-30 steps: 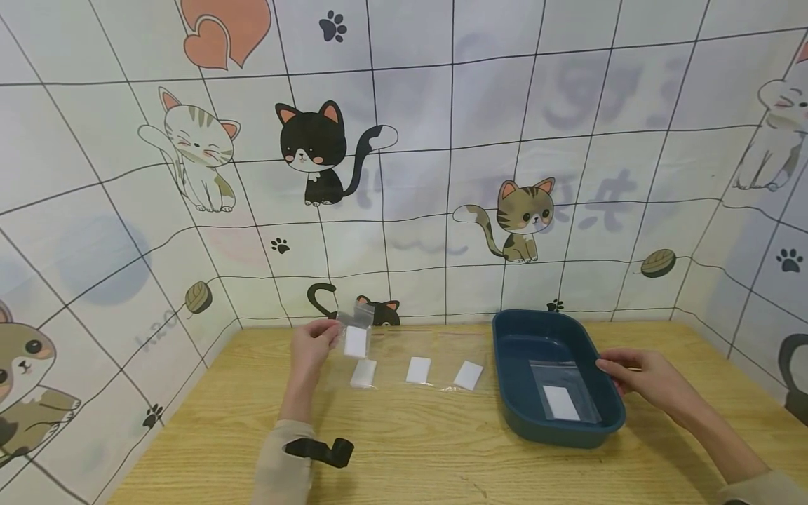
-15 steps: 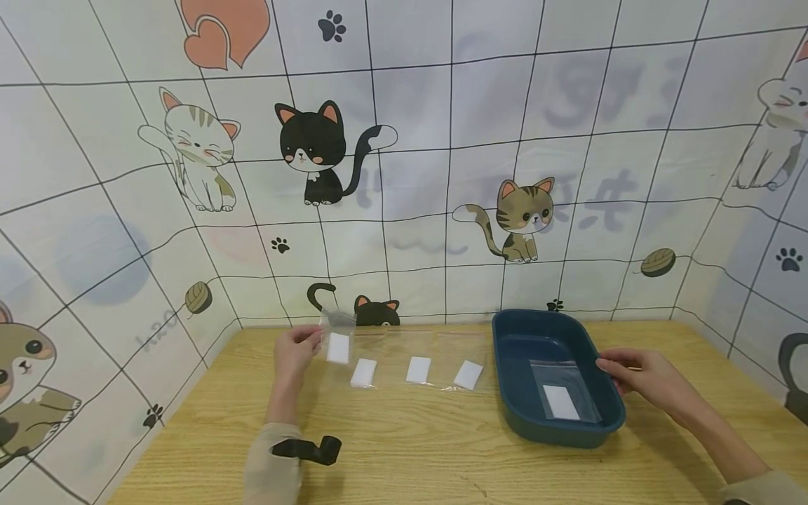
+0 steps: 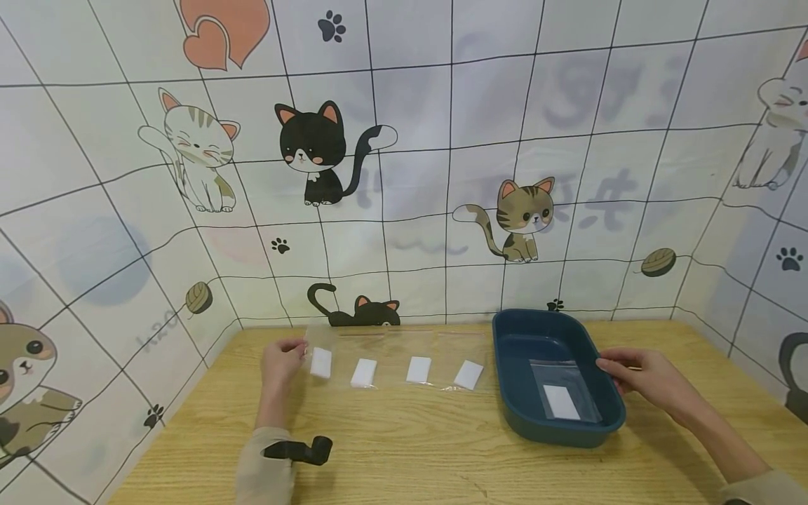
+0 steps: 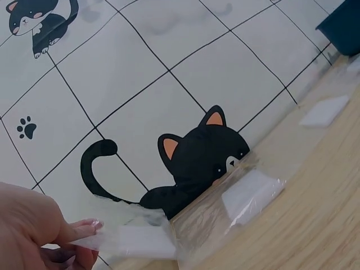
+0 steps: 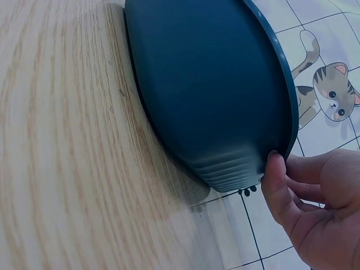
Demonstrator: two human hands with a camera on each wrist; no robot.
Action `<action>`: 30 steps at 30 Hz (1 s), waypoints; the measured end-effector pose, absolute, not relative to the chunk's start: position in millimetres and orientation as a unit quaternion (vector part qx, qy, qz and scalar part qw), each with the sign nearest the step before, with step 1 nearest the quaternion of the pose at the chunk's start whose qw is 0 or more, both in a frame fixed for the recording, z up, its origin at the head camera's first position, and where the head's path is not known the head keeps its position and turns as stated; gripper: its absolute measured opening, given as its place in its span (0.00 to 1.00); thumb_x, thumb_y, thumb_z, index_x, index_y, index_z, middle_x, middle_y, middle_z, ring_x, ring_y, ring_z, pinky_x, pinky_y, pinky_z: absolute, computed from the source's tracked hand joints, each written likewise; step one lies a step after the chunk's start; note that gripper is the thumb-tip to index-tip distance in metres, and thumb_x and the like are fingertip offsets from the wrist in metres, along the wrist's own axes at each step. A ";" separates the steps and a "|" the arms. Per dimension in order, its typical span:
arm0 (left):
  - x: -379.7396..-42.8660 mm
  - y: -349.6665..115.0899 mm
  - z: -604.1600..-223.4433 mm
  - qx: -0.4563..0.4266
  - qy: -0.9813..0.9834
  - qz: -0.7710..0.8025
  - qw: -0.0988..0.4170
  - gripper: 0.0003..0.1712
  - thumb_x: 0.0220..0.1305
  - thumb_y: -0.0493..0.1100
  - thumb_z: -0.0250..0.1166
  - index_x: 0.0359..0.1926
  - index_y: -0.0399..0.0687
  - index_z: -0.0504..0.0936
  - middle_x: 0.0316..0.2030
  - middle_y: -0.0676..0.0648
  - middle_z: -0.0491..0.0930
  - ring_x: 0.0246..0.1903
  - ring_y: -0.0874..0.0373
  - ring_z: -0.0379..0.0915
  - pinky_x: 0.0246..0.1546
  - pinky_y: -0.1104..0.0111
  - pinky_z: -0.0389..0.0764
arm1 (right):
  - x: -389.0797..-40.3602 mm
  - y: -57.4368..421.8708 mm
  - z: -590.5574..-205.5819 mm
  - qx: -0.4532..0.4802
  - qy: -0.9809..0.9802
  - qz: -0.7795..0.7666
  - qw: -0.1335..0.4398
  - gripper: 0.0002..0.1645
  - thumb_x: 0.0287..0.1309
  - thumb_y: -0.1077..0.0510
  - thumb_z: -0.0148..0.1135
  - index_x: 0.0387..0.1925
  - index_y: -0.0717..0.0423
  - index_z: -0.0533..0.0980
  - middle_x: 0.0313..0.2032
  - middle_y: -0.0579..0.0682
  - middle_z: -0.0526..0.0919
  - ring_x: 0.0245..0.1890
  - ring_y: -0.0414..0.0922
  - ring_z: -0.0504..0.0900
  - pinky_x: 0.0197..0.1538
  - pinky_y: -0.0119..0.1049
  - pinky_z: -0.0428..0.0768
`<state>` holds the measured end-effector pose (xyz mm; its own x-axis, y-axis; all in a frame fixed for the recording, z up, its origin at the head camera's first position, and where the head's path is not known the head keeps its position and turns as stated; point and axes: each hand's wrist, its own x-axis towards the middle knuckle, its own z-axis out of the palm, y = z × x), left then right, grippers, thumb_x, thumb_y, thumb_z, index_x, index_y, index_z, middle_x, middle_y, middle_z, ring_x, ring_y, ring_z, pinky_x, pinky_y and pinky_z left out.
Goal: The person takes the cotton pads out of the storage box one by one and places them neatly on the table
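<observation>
Between thumb and fingers, my left hand [image 3: 281, 363] pinches the edge of a clear zip bag [image 4: 147, 242] with a white block inside. This bag is at the left end of a row of similar bags on the table, each holding a white block [image 3: 419, 369]. At the right, my right hand [image 3: 647, 375] grips the rim of a dark blue plastic basin [image 3: 536, 428], thumb on the outer wall in the right wrist view. Inside the basin lies another zip bag [image 3: 562, 393] with a white block.
The wooden table [image 3: 404, 449] reaches back to a wall covering [image 3: 404, 175] printed with cartoon cats and grid lines. The basin stands just right of the bag row. A black strap [image 3: 297, 450] is round the left sleeve.
My left hand has moved left and down, bringing its bag from above the row to the row's left end. My right hand and the basin have stayed in place.
</observation>
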<state>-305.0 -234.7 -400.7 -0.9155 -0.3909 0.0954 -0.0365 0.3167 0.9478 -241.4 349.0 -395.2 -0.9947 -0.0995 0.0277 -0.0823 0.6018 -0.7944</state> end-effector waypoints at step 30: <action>-302.2 -258.0 -421.5 0.126 -0.865 -0.443 0.200 0.08 0.64 0.31 0.66 0.39 0.26 0.85 0.33 0.33 0.84 0.37 0.40 0.77 0.32 0.65 0.71 | -240.2 347.8 -393.1 -0.056 0.899 -0.434 0.007 0.34 0.76 0.51 0.55 0.63 0.80 0.66 0.42 0.56 0.82 0.31 0.43 0.82 0.37 0.38 0.83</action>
